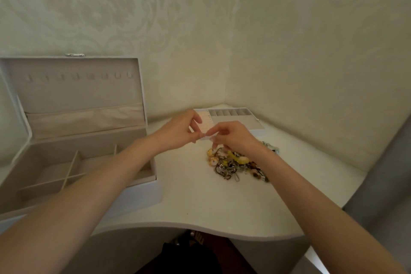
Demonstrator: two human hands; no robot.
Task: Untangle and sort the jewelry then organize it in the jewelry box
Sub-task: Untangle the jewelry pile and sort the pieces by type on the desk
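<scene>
A tangled pile of jewelry (235, 163), yellow, gold and dark pieces, lies on the white table right of centre. Some pale green beads (270, 146) lie behind my right wrist. My left hand (180, 132) and right hand (233, 137) meet just above the pile's far edge, fingertips pinched together between them. What they pinch is too small and blurred to make out. The white jewelry box (142, 187) stands open at the left, its lid up and its divided compartments bare.
A removable tray (251, 125) with ring rolls and small slots lies at the back by the wall corner, partly behind my hands. The table's curved front edge (200, 228) runs below. A grey surface (382, 184) rises at the right.
</scene>
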